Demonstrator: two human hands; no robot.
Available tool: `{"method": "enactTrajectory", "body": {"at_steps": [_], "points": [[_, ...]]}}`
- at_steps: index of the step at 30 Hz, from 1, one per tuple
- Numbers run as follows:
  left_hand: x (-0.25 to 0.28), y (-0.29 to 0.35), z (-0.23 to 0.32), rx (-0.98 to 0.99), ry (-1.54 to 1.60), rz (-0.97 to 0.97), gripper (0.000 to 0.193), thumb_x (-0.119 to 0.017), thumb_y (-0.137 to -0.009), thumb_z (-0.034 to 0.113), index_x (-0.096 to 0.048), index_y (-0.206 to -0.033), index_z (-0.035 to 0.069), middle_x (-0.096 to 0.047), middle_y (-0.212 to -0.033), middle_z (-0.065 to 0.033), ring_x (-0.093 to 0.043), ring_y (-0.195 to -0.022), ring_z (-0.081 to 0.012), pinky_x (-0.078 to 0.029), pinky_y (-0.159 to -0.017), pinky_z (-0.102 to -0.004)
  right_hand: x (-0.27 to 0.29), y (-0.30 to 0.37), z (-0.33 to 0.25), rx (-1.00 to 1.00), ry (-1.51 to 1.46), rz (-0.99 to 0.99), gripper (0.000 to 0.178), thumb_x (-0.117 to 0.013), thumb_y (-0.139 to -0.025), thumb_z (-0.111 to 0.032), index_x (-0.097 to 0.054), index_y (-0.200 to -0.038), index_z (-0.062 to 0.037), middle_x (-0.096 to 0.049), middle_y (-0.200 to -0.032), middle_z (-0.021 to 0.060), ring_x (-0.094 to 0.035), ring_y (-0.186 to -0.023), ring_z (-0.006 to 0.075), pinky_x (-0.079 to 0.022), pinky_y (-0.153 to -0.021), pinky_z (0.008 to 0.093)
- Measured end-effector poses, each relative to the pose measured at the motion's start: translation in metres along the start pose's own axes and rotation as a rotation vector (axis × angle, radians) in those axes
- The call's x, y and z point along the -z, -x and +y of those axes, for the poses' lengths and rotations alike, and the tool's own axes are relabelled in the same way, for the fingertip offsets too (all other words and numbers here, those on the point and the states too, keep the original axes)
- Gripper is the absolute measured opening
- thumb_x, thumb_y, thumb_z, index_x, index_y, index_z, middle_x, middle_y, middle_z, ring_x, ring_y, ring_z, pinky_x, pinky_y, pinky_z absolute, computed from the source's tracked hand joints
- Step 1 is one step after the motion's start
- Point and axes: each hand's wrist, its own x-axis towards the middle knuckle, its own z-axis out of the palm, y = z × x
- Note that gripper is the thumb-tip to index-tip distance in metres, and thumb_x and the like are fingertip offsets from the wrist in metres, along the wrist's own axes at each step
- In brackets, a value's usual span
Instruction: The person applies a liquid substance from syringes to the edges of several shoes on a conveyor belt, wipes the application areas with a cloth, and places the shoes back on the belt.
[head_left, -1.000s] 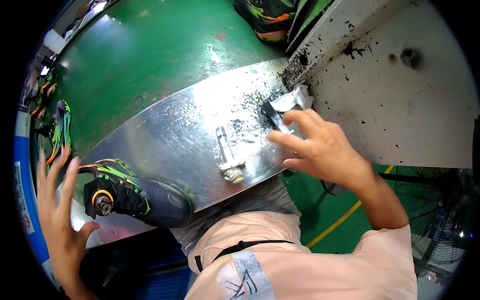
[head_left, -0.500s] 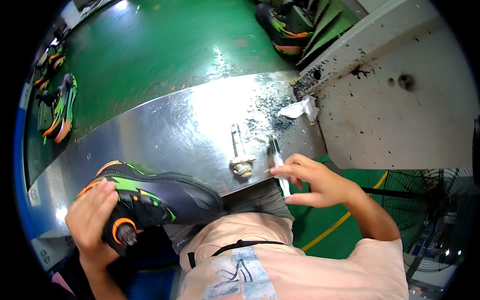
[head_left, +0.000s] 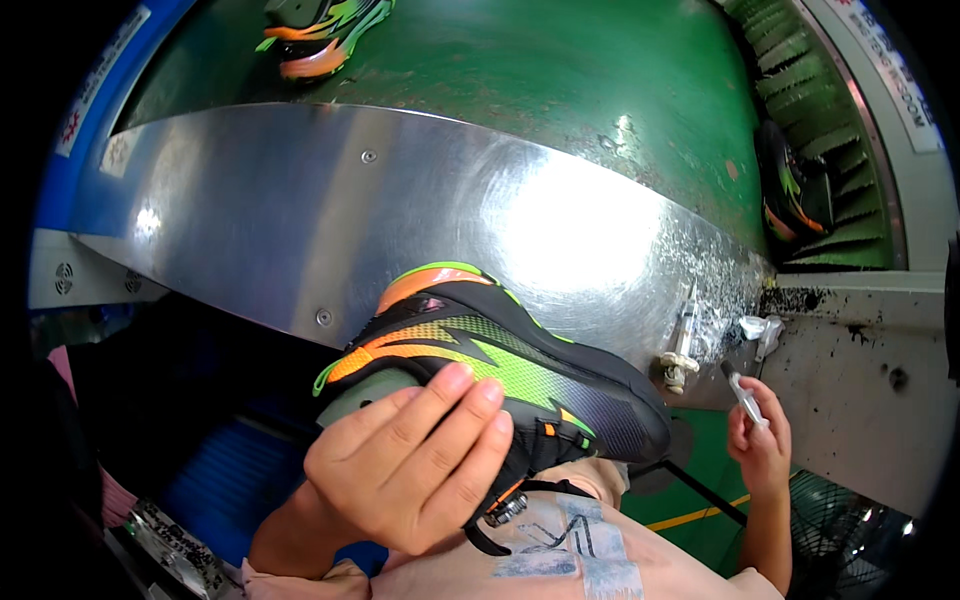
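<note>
My left hand grips a black sneaker with green and orange patterned sides by its upper, near the collar. Its fingertips press on the mesh; the thumb is hidden. The shoe lies on its side at the front edge of the metal counter, toe to the right. At the right, my right hand has its fingers closed around a slim white tool with a dark tip, which points up and to the left, apart from the shoe. Nearby on the counter lies a narrow tool with a lumpy, whitish end.
A crumpled white tissue lies among black specks at the right end of the metal counter. Beyond is a green surface carrying other sneakers, one beside green flaps. A fan stands lower right.
The view has swung to the left. The sneaker has turned to show more of its patterned side, and my left hand now lies across its collar. My right hand has drawn its fingers in around the white tool.
</note>
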Motion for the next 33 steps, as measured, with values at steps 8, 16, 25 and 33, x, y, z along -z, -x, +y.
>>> {"method": "enactTrajectory", "body": {"at_steps": [8,16,25,33], "points": [[0.000,0.012,0.002,0.030,-0.044,-0.068,0.016,-0.058,-0.089,0.019,-0.065,-0.100,0.011,-0.071,-0.100,-0.0073,-0.069,-0.096,-0.0240,-0.050,-0.088,-0.0366,-0.104,-0.041,-0.093,0.205,-0.559,-0.630,0.084,-0.033,-0.084,-0.080,-0.045,-0.111,-0.0011,-0.041,-0.061,0.0001,-0.029,-0.042,0.0060,-0.026,-0.036,0.0211],[0.002,0.015,0.006,0.040,-0.007,-0.069,0.017,-0.056,-0.087,0.014,-0.066,-0.101,0.013,-0.071,-0.103,-0.0048,-0.068,-0.100,-0.0219,-0.047,-0.089,-0.0323,-0.171,-0.068,-0.088,-0.035,-0.549,-0.715,0.092,-0.020,-0.089,-0.076,-0.044,-0.123,0.0065,-0.038,-0.062,-0.0021,-0.033,-0.051,0.0071,-0.028,-0.044,0.0212],[0.005,0.018,0.002,0.015,-0.016,-0.116,0.017,-0.055,-0.090,0.018,-0.064,-0.103,0.014,-0.071,-0.104,-0.0023,-0.067,-0.102,-0.0198,-0.046,-0.090,-0.0309,-0.174,-0.074,-0.088,0.003,-0.328,-0.775,0.094,-0.033,-0.086,-0.076,-0.043,-0.123,0.0091,-0.039,-0.066,-0.0035,-0.035,-0.055,0.0043,-0.028,-0.048,0.0197],[0.008,0.022,0.002,0.009,-0.016,-0.152,0.018,-0.054,-0.090,0.019,-0.065,-0.103,0.015,-0.071,-0.107,-0.0014,-0.066,-0.104,-0.0199,-0.044,-0.091,-0.0310,-0.176,-0.053,-0.108,-0.187,-0.157,-0.726,0.099,-0.061,-0.073,-0.070,-0.042,-0.126,0.0110,-0.045,-0.071,-0.0032,-0.034,-0.063,0.0031,-0.027,-0.057,0.0193]]}}
